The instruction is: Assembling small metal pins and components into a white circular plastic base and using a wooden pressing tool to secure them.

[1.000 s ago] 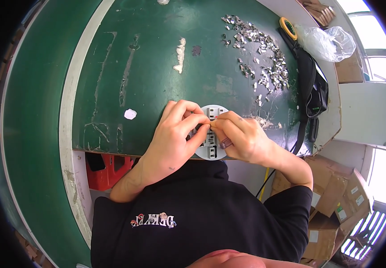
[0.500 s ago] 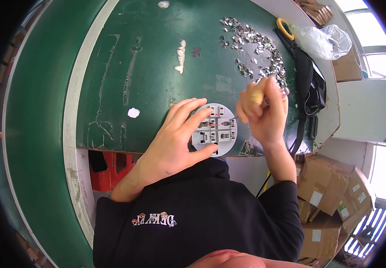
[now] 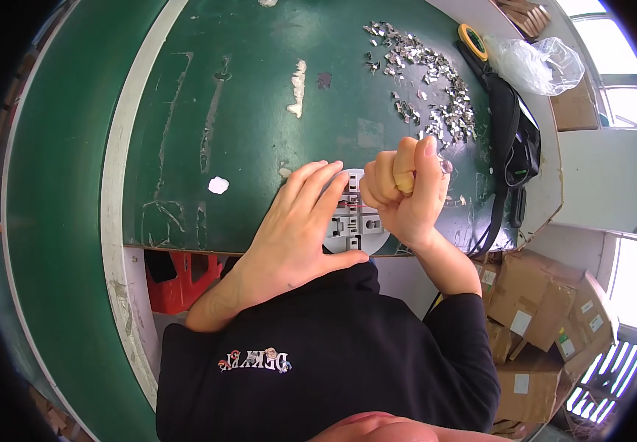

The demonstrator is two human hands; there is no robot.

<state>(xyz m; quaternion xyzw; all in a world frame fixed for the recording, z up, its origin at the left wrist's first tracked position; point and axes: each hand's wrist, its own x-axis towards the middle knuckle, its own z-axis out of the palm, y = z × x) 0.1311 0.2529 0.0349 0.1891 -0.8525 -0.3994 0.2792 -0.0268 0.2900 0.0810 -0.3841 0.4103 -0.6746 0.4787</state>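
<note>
A round light-grey plastic base [image 3: 375,241] with raised square compartments lies at the table's near edge. My left hand [image 3: 289,221] spans its left side, fingers stretched to the far rim and thumb at the near rim, gripping it. My right hand [image 3: 410,188] is closed in a fist over the base's right side, wrapped round a screwdriver [image 3: 446,166]; only its rounded handle end shows. The screwdriver's tip is hidden behind the fist. A yellow wrap [image 3: 404,182] covers part of one right finger. A thin red line [image 3: 357,205] crosses the middle of the base.
Many small shiny metal clips [image 3: 443,92] lie scattered at the far right of the green table [image 3: 252,140]. Beyond them are a yellow tape roll [image 3: 473,42], a clear plastic bag [image 3: 536,65] and a black bag [image 3: 513,140]. Cardboard boxes [image 3: 532,295] stand at lower right.
My right fist has moved left and slightly down, now covering the right part of the base. The screwdriver's thin shaft, visible before, is hidden. My left hand stays on the base, its thumb slightly farther right.
</note>
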